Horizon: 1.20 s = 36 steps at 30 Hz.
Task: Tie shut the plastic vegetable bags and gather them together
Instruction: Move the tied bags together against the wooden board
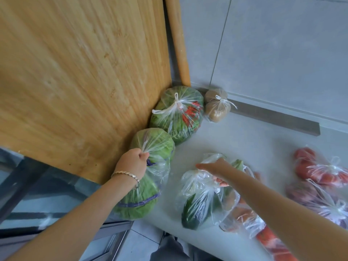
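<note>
My left hand (134,162) grips the gathered neck of a clear bag of green cabbage (148,178) that lies against the wooden board. My right hand (216,167) hovers flat with fingers spread over a bag of green peppers (199,204), touching its top. Behind them, a knotted bag of leafy greens and red chillies (178,114) and a small knotted bag of brown potatoes (216,107) sit in the corner. On the right lie a tied bag of tomatoes (320,168), a tied bag of purple onions (316,200) and a bag of carrots (263,234).
All bags rest on a pale grey counter (254,140). A large bamboo cutting board (84,81) leans upright on the left, with a wooden rolling pin (178,40) in the corner. Grey tiled wall (282,53) stands behind. The counter's front edge drops to the floor below.
</note>
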Motion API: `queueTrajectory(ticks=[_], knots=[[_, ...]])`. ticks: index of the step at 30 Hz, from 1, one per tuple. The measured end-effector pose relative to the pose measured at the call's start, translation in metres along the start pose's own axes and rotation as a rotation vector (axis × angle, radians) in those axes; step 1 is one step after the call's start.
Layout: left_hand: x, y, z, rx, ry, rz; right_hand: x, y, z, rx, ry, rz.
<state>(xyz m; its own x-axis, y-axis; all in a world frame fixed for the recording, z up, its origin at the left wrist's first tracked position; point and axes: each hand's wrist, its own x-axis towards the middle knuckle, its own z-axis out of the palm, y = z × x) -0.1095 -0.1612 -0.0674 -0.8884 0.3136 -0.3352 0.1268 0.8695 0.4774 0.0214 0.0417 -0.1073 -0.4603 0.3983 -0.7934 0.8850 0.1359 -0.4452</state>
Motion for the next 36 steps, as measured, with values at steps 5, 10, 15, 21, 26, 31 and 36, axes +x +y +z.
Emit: queueTrajectory(ticks=[5, 10, 15, 21, 26, 31, 36], knots=[[0.016, 0.001, -0.007, 0.018, -0.02, -0.075, 0.002, 0.0, 0.001, -0.004, 0.005, 0.005], [0.025, 0.009, -0.013, 0.234, -0.077, -0.115, -0.007, 0.004, -0.008, -0.01, 0.079, -0.109], [-0.014, 0.049, 0.019, 0.664, 0.102, 0.279, -0.025, 0.035, -0.037, -0.186, 0.37, -0.058], [-0.025, 0.093, 0.095, 0.406, -0.46, 0.367, -0.039, 0.093, -0.037, -0.218, 0.33, 0.158], [-0.018, 0.087, 0.12, 0.28, -0.557, 0.28, -0.049, 0.086, 0.001, -0.214, 0.399, -0.128], [0.002, 0.086, 0.107, 0.109, -0.328, 0.25, -0.021, 0.068, 0.037, -0.079, 0.198, -0.028], [0.009, 0.106, 0.103, -0.28, -0.308, 0.051, -0.01, 0.046, 0.016, 0.238, 0.385, -0.154]])
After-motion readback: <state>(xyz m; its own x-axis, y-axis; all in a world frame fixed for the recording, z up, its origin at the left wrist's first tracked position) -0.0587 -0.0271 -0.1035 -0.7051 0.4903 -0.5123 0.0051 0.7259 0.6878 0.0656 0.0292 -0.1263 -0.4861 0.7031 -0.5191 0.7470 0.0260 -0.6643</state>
